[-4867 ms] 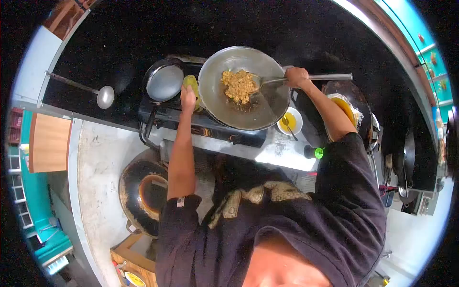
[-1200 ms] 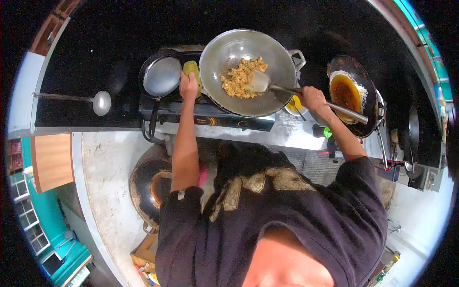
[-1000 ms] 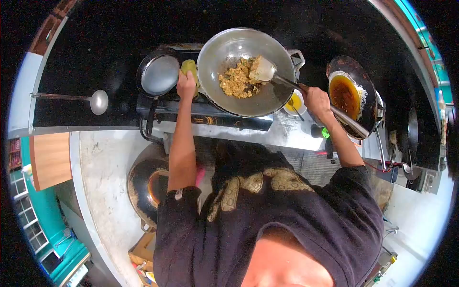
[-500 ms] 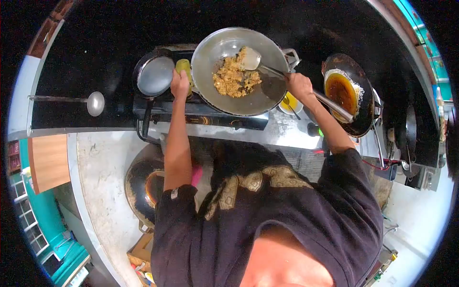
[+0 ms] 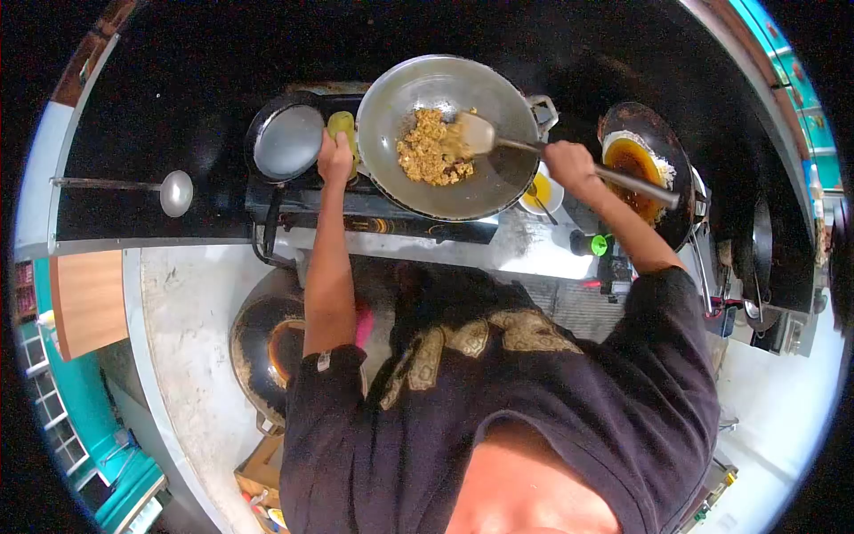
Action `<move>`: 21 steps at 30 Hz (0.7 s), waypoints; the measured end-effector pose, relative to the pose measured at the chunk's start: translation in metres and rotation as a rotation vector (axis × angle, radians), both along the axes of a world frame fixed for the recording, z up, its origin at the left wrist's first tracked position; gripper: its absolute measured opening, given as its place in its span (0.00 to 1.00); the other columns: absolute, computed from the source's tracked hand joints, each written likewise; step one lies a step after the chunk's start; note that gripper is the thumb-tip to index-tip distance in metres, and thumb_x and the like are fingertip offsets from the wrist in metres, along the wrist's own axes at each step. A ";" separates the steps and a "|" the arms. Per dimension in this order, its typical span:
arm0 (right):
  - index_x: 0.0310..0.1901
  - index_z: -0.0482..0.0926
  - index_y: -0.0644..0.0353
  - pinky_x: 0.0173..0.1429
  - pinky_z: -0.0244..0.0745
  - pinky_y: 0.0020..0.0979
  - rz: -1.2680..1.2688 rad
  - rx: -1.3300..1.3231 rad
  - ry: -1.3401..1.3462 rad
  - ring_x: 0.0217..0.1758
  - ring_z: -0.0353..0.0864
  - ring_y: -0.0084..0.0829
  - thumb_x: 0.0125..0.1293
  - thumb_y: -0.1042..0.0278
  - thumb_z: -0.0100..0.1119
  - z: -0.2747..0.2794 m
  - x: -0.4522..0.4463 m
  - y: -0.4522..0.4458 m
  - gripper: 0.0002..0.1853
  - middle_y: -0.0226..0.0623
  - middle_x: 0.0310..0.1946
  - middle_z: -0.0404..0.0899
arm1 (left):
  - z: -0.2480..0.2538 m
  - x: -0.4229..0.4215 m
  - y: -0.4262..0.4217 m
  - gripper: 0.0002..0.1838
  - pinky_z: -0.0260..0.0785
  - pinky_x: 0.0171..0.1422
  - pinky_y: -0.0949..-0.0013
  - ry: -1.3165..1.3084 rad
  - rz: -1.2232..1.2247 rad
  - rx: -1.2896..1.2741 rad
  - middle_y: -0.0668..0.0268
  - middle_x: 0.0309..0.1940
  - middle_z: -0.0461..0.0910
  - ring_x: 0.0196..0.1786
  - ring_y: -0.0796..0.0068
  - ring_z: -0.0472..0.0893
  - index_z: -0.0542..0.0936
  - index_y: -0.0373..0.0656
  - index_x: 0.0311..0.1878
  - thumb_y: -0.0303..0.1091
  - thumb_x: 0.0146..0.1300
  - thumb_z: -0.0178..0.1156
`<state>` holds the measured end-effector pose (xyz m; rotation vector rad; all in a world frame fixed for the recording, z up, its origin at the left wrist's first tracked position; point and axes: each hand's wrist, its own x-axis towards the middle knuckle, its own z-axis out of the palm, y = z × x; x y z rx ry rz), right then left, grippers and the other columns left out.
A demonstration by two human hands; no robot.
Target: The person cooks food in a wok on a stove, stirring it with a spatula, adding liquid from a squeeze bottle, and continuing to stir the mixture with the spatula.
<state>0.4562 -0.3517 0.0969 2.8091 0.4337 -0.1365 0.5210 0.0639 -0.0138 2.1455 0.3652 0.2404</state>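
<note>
A large silver wok [image 5: 418,200] sits on the gas stove [image 5: 382,224], with brown, crumbly fried food [image 5: 434,153] in it. My right hand [image 5: 572,169] is closed round the long metal handle of a wok spatula [image 5: 480,136]. The blade rests at the right edge of the food, inside the wok. At the wok's left side, my left hand [image 5: 335,160] is closed on a yellow-green folded cloth or pad [image 5: 342,126]. The wok handle there is mostly hidden by the hand and cloth.
Left of the wok lies a small frying pan [image 5: 289,142]; farther left, a ladle [image 5: 177,193]. On the right are a bowl of yellow liquid [image 5: 539,194] with a spoon, a green-capped bottle [image 5: 598,245], and a dark wok [image 5: 678,160] holding a dish of brown sauce [image 5: 633,169]. Another wok [image 5: 253,343] stands below.
My right hand has moved slightly right, and the spatula blade has moved right and down within the wok. The food is gathered more to the left. My left hand stays in place.
</note>
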 end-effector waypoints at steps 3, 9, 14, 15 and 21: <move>0.23 0.79 0.57 0.29 0.77 0.34 0.028 0.003 -0.100 0.28 0.81 0.36 0.51 0.69 0.52 -0.010 0.020 0.014 0.07 0.42 0.23 0.79 | -0.015 0.010 0.007 0.28 0.59 0.54 0.50 -0.033 -0.003 0.017 0.43 0.48 0.70 0.50 0.41 0.69 0.65 0.40 0.55 0.49 0.57 0.40; 0.26 0.79 0.58 0.33 0.76 0.36 0.000 -0.036 -0.191 0.29 0.81 0.37 0.53 0.68 0.51 0.049 0.030 0.007 0.07 0.41 0.25 0.79 | -0.003 -0.002 0.005 0.28 0.59 0.54 0.49 0.023 -0.008 0.003 0.44 0.48 0.70 0.50 0.41 0.69 0.64 0.40 0.56 0.49 0.57 0.40; 0.27 0.78 0.58 0.35 0.76 0.37 0.111 -0.067 -0.124 0.29 0.81 0.38 0.51 0.69 0.50 0.033 0.058 0.011 0.07 0.42 0.25 0.79 | 0.001 -0.002 0.000 0.27 0.59 0.54 0.50 -0.004 0.019 0.022 0.44 0.48 0.70 0.51 0.42 0.69 0.64 0.40 0.55 0.48 0.58 0.39; 0.30 0.79 0.55 0.35 0.76 0.37 0.104 -0.032 -0.066 0.30 0.81 0.38 0.53 0.67 0.50 0.022 0.063 0.015 0.08 0.43 0.25 0.79 | 0.000 -0.002 0.001 0.27 0.58 0.54 0.50 -0.012 0.004 0.005 0.44 0.48 0.70 0.51 0.42 0.69 0.64 0.40 0.55 0.48 0.58 0.39; 0.44 0.77 0.44 0.32 0.74 0.38 0.090 0.043 -0.017 0.29 0.79 0.39 0.59 0.58 0.49 -0.020 0.062 0.020 0.13 0.42 0.25 0.78 | -0.005 0.001 0.004 0.28 0.58 0.55 0.50 -0.055 0.012 0.027 0.42 0.48 0.70 0.51 0.41 0.68 0.63 0.38 0.56 0.48 0.58 0.39</move>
